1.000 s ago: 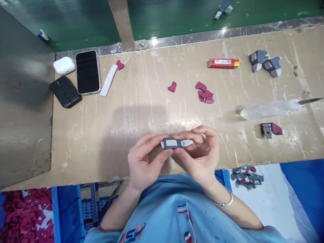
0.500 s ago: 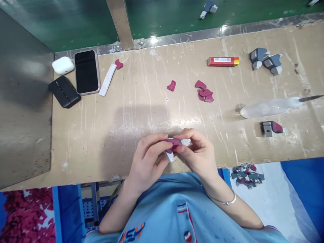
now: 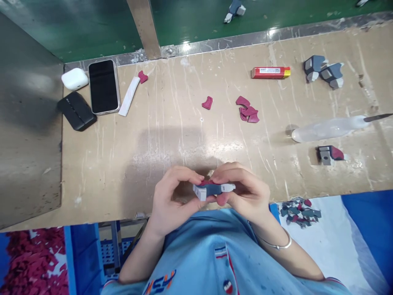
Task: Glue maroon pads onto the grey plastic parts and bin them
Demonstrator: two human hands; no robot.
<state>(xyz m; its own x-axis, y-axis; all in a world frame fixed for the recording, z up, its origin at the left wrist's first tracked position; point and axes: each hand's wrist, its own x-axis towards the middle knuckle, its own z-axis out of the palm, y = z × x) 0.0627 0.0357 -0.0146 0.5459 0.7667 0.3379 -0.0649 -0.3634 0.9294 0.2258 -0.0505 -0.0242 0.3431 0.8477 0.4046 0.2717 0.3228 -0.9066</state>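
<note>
Between both hands is a small plastic part (image 3: 214, 189), dark blue in the middle, light grey at its ends, with a maroon strip along its far side. My left hand (image 3: 175, 196) pinches its left end between thumb and fingers. The thumb and fingers of my right hand (image 3: 244, 188) grip its right half. The part is above the table near its front edge. Beyond the hands lie a single maroon piece (image 3: 207, 103) and a small pile of maroon pieces (image 3: 248, 111). To the right rests a grey, black and maroon assembled part (image 3: 330, 155).
A translucent bottle (image 3: 328, 129) with a dark tip lies right. Behind are a red box (image 3: 270, 73) and blue-grey parts (image 3: 331, 75). At left are a phone (image 3: 104, 87), a white case (image 3: 74, 79) and a black case (image 3: 77, 111). A metal panel (image 3: 27, 123) borders the table's left.
Both hands have turned the part, so its dark blue side shows and the maroon face is mostly out of sight. The hands have moved slightly toward the body.
</note>
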